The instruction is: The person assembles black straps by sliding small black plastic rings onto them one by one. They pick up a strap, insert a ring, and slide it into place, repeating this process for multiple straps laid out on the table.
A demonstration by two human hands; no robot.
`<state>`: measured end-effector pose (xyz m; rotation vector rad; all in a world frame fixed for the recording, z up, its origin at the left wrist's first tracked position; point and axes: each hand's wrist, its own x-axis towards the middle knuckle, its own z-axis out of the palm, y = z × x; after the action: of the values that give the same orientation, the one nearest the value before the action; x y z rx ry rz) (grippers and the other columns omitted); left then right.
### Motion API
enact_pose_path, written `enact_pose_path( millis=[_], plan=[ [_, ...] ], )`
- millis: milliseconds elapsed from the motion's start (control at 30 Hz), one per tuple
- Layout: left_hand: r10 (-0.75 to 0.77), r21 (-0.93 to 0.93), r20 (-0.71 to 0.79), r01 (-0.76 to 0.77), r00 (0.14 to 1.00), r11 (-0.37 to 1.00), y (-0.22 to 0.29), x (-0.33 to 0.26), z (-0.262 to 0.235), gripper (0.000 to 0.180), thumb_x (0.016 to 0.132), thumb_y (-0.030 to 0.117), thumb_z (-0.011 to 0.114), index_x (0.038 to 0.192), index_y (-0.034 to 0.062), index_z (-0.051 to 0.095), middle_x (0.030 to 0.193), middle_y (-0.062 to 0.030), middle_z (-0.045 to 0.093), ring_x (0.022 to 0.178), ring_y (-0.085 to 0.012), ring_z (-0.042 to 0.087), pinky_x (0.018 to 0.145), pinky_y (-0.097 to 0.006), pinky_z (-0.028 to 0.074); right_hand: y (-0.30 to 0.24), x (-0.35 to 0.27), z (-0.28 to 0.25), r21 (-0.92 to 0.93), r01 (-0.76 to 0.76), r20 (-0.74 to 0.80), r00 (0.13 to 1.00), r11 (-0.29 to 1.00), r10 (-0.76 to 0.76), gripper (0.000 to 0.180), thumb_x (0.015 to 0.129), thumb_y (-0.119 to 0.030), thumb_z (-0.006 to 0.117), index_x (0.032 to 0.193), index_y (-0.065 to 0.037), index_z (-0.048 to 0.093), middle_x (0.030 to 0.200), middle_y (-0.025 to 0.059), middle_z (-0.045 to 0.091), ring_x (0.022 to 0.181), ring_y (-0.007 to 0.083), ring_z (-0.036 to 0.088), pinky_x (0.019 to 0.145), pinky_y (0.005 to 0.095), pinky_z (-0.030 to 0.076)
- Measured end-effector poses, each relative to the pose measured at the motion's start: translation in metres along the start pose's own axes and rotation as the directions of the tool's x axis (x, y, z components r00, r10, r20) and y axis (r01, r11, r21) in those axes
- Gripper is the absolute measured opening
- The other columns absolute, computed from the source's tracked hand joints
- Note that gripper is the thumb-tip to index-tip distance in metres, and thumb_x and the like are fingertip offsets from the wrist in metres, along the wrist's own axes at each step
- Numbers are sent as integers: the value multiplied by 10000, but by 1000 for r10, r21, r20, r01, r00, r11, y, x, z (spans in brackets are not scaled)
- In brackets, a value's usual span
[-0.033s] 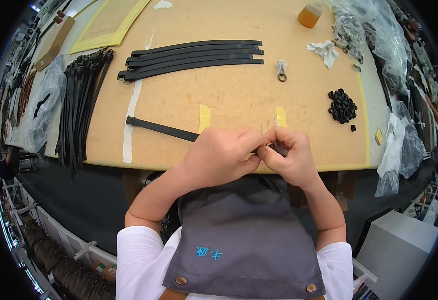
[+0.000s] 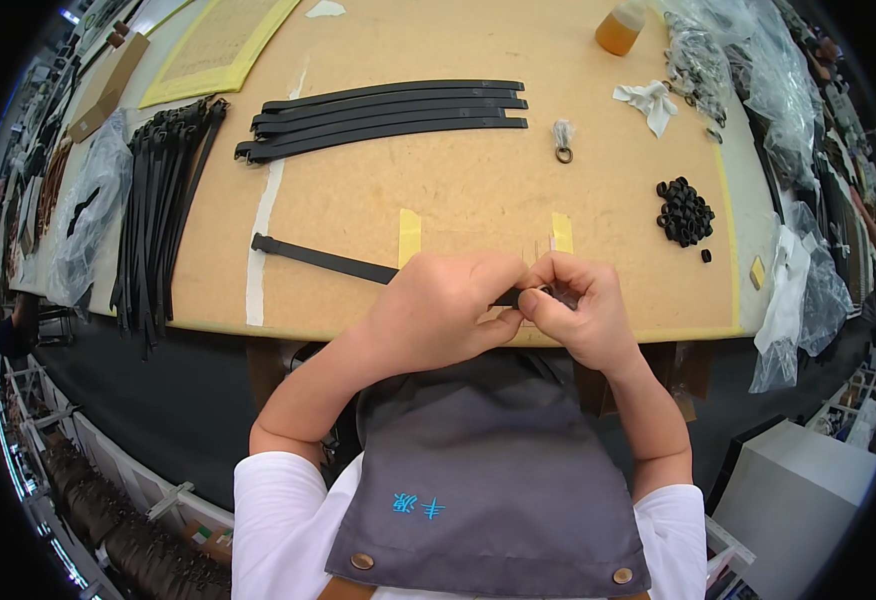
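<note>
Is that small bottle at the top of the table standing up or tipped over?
Upright. The small bottle stands on its base near the table's far edge, amber liquid inside; how full cannot be told, since the frame cuts off its top.

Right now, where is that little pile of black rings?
In the head view, the pile of black rings sits on the table's right side, beyond the right hand, below the white rag.

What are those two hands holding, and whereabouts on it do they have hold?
A black strap. The left hand and right hand pinch its near end together; the rest trails left across the table.
</note>
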<state>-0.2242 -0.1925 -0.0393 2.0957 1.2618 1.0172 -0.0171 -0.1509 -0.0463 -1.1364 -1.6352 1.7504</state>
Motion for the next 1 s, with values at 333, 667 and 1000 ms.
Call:
enact_pose_path(
  millis=[333, 667, 1000],
  plan=[
    [-49, -239, 106, 73, 993, 968, -13, 3, -5, 230, 748, 15, 751, 934, 13, 615, 848, -141, 695, 786, -299, 706, 692, -371, 567, 2, 2, -14, 257, -155, 205, 973, 954, 103, 237, 948, -248, 757, 940, -26, 674, 793, -2, 671, 699, 38, 581, 636, 215, 472],
    [-76, -284, 108, 103, 991, 953, -9, 4, -4, 215, 754, 10, 759, 921, 0, 625, 823, -125, 685, 768, -253, 707, 668, -342, 582, -1, -3, -11, 232, -150, 178, 978, 961, 109, 209, 958, -228, 746, 948, -30, 681, 791, -10, 672, 689, 30, 582, 627, 202, 468],
    [-102, -279, 120, 132, 988, 951, -8, 3, -4, 217, 753, 4, 751, 925, -4, 620, 825, -131, 684, 769, -255, 709, 655, -337, 586, 1, -3, -11, 237, -140, 174, 980, 961, 100, 198, 962, -213, 744, 940, -31, 666, 763, -22, 651, 649, 14, 539, 574, 186, 413]
  ],
)
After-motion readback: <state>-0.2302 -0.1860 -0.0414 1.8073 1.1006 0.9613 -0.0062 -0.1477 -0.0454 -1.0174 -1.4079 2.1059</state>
